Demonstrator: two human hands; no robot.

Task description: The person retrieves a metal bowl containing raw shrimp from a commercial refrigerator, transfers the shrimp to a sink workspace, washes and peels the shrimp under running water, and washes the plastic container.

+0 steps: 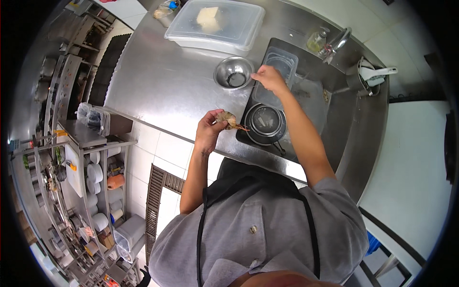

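My left hand (211, 125) holds a raw shrimp (226, 120) between thumb and fingers above the steel counter's edge; its reddish legs or feelers point right. My right hand (267, 77) is raised beside the right rim of a small steel bowl (233, 73), thumb and fingertips pinched together. Something thin may be at the fingertips, too small to tell. Below that hand lies a clear plastic container (281, 57) in the sink. A round bowl or pan (265, 120) with some liquid and pale bits stands at the sink's near left.
A lidded plastic box (215, 32) with a pale block on top stands at the counter's back, beside a small tub (166, 12). Around the sink (337, 132) are a faucet (339, 43), a soap bottle (317, 39) and a pot with a white-handled utensil (373, 73).
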